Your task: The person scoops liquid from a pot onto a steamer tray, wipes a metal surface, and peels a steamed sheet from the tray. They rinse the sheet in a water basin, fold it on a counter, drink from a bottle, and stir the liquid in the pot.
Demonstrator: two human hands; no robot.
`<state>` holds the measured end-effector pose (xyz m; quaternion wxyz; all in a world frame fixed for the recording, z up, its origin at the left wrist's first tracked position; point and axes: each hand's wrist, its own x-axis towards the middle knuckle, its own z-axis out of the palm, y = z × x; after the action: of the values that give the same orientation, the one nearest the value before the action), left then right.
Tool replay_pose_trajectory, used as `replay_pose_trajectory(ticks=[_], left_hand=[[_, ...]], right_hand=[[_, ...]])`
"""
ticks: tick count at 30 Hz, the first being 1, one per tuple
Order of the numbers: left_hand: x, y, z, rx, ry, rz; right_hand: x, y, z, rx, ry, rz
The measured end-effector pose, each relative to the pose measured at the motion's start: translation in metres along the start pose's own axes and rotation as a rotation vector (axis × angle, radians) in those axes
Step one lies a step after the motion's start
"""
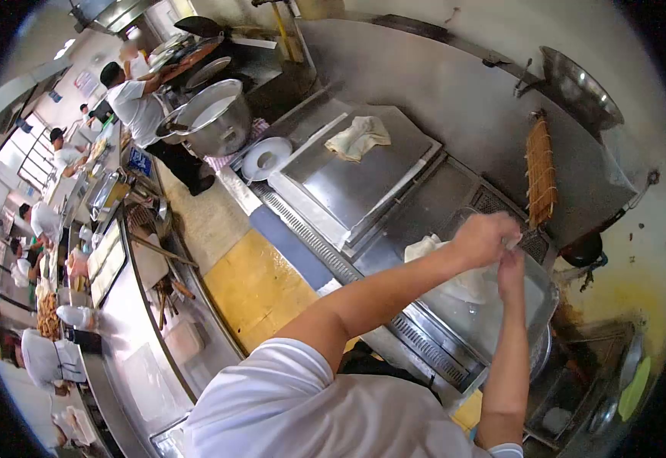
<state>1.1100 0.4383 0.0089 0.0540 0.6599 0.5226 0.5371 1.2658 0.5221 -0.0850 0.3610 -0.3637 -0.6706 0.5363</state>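
My left hand (486,238) is closed, knuckles up, above a shallow metal pan (543,286) holding cloudy liquid. Just below it, my right hand (510,273) is also closed, its fingers nearly meeting the left. A small pale bit shows between the two hands, too little to name. Beneath my left wrist a wet white cloth (467,286) lies in the pan, partly hidden by the forearm. Farther left, a folded cream cloth (358,139) rests on a flat metal lid (348,187).
A rolled bamboo mat (540,172) and a large metal bowl (581,88) hang on the back wall. A big pot (222,118) and a white round lid (266,159) stand leftward. A co-worker (130,103) is beyond the pot. A steel counter (130,328) runs along the left.
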Motion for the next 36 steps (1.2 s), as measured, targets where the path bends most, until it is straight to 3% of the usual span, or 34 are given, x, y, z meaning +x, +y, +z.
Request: replay_pose_trajectory(ticks=[2,4,5,6,9,11,12,15,16,18,20,22,23,24,25,26,28,30,34,36], left_hand=[[0.018,0.003,-0.026,-0.055,0.185,0.056],[0.027,0.005,-0.052,-0.083,0.315,-0.071],[0.027,0.005,-0.062,-0.098,0.38,-0.134],[0.021,0.006,-0.068,-0.058,0.309,-0.252],[-0.034,-0.035,-0.024,0.132,0.149,-0.393],[-0.089,-0.062,0.014,0.189,-0.191,-0.605],[-0.119,-0.079,0.036,0.246,-0.354,-0.58],[-0.187,-0.121,0.097,0.39,-0.711,-0.501],[-0.186,-0.123,0.104,0.44,-0.799,-0.47],[-0.167,-0.116,0.114,0.298,-0.633,-0.473],[-0.125,-0.099,0.118,0.17,-0.454,-0.432],[-0.075,-0.065,0.103,-0.045,-0.286,-0.32],[-0.047,-0.043,0.089,-0.199,-0.217,-0.243],[-0.027,-0.032,0.081,-0.098,-0.243,-0.225],[-0.009,-0.026,0.073,0.006,-0.269,-0.202],[0.002,-0.023,0.067,-0.032,-0.134,-0.164],[0.022,-0.016,0.048,-0.11,0.134,-0.083],[0.033,-0.011,0.011,-0.138,0.235,-0.09],[0.03,-0.018,-0.052,-0.168,0.456,-0.315],[0.018,-0.025,-0.065,-0.065,0.421,-0.456]], right_hand=[[-0.005,0.048,-0.032,-0.46,-0.136,0.071],[-0.025,0.097,-0.056,-0.724,-0.008,-0.132],[-0.037,0.116,-0.071,-0.58,0.026,-0.026],[-0.046,0.134,-0.087,-0.437,0.057,0.078],[-0.07,0.183,-0.131,-1.036,0.066,-0.037],[-0.089,0.117,-0.089,-1.074,0.14,-0.289],[-0.098,0.088,-0.072,-1.09,0.175,-0.411],[-0.102,0.112,-0.066,-1.068,-0.112,-0.186],[-0.095,0.11,-0.069,-1.127,-0.186,0.045],[-0.074,0.106,-0.074,-1.212,-0.339,0.515],[-0.043,0.111,-0.086,-0.892,-0.15,0.493],[-0.021,0.096,-0.072,0.148,-0.087,0.127],[-0.012,0.06,-0.054,0.242,-0.053,0.12],[-0.007,0.029,-0.041,0.336,-0.017,0.108],[-0.006,0.03,-0.043,0.252,-0.009,0.18],[-0.002,0.033,-0.045,0.17,0.0,0.248],[0.0,0.046,-0.054,-0.142,0.001,0.251],[-0.019,0.062,-0.068,-0.605,-0.014,0.123],[-0.057,0.05,-0.098,-0.682,-0.107,0.125],[-0.052,0.13,-0.144,-0.73,-0.072,0.104]])
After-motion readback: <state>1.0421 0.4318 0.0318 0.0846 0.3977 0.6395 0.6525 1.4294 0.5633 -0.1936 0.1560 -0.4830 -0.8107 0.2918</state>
